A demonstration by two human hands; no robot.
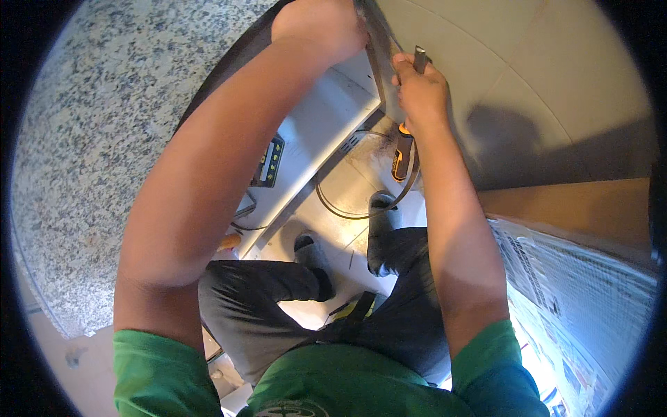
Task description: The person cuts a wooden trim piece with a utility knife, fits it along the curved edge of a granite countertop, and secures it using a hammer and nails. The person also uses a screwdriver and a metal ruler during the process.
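Note:
My right hand point(422, 94) is closed around the middle of a chisel-like tool. Its flat metal tip point(420, 58) sticks up past my fingers, and its black-and-orange handle point(402, 154) hangs below my wrist. This hand is close to the grey tiled wall point(479, 48). My left hand point(321, 29) reaches over the far end of the white cabinet point(333, 115), by the edge of the speckled granite countertop point(132, 90). The fingers of that hand are hidden, so what they touch does not show.
A thin dark cable point(347, 215) loops above the floor near my feet. Inside the cabinet lies a dark device with a screen point(269, 163), partly behind my left forearm. On the right stand a wooden edge point(570, 208) and a panel under printed sheets point(577, 292).

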